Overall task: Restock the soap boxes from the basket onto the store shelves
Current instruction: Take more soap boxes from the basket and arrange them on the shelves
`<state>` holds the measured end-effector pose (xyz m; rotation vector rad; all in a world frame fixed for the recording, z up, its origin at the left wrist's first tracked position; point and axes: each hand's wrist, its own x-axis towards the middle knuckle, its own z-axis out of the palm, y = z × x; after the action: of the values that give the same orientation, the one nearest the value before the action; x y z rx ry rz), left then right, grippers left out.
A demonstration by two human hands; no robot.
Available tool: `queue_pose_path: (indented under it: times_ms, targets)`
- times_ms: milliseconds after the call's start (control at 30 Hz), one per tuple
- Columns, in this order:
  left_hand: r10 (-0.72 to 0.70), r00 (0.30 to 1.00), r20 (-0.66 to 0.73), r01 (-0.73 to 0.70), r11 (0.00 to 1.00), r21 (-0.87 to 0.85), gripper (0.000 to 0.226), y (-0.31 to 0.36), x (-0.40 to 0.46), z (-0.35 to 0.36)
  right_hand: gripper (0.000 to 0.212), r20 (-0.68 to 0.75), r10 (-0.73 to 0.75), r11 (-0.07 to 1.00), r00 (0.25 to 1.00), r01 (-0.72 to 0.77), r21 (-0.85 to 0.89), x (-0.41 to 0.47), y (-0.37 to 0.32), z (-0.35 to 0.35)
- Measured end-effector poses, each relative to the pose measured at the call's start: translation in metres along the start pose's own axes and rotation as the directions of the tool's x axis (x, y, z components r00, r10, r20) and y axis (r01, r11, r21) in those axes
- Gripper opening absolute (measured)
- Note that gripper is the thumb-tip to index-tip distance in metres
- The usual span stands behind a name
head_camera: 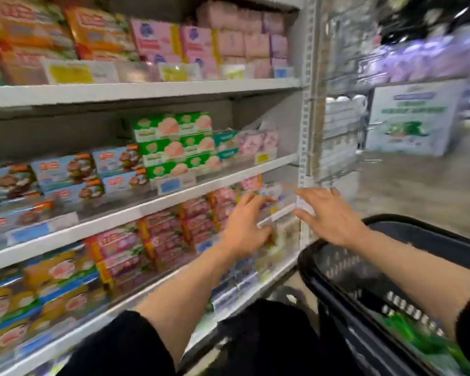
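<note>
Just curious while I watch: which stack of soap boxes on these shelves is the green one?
The green-and-white stack on the middle shelf, between the blue boxes and the small pink packs. The other stacks are orange, pink, blue or yellow.

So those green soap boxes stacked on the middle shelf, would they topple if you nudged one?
Probably slide rather than roll: the green soap boxes are flat-sided and stacked three high. The top row looks likeliest to shift, since nothing rests on it. They seem stiff cardboard, so likely hold shape when gripped.
</note>
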<state>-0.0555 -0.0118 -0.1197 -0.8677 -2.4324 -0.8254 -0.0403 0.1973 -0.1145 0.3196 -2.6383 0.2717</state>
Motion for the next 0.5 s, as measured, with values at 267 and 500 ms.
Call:
queue_pose_path:
  times_ms: [267, 500]
  targets:
    - [0.289, 0.854, 0.432, -0.193, 0.948, -0.252, 0.047, 0.132, 0.036, 0.179, 0.037, 0.075, 0.45, 0.887, 0.89, -0.436, -0.156, -0.181, 0.177, -0.036]
    - [0.328, 0.512, 0.794, -0.285, 0.937, -0.203, 0.07, 0.173, 0.032, 0.278, 0.04, 0.424, 0.594, 0.795, 0.683, -0.58, -0.179, -0.259, 0.24, -0.019]
